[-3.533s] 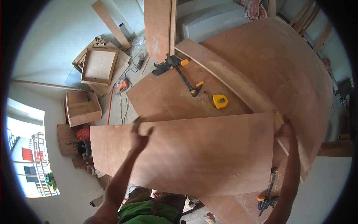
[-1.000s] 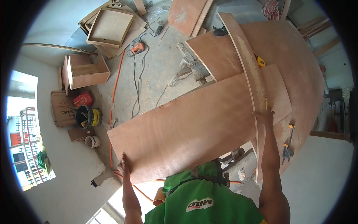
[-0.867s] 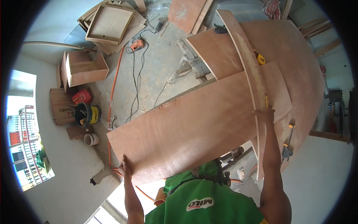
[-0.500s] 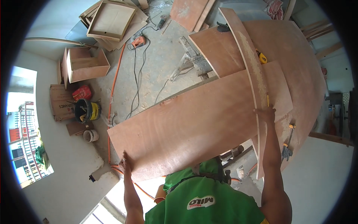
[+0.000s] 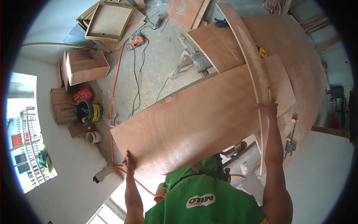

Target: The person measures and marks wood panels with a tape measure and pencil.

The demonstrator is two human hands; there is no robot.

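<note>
A long plywood panel (image 5: 186,123) slants across in front of me. My left hand (image 5: 128,161) grips its near left end, thumb on top and the other fingers mostly hidden at the edge. Across the panel's right part lies a narrow plywood strip (image 5: 248,50), running away from me. My right hand (image 5: 267,108) is closed over this strip, fingers reaching its left edge. A yellow pencil (image 5: 270,94) sticks up at the right hand's fingers. Beyond the strip, a yellow tape measure (image 5: 262,52) rests on the large plywood sheet (image 5: 305,74).
A clamp-like tool (image 5: 292,130) and a dark glove (image 5: 289,148) lie at right. Left on the floor are an orange power tool (image 5: 137,41), a grinder (image 5: 160,21), cables, an orange hose (image 5: 116,82), a bucket (image 5: 89,112) and a wooden box (image 5: 87,71).
The view has shifted slightly. Both hands keep about the same places on the panel and strip, and no thing has clearly been moved or let go.
</note>
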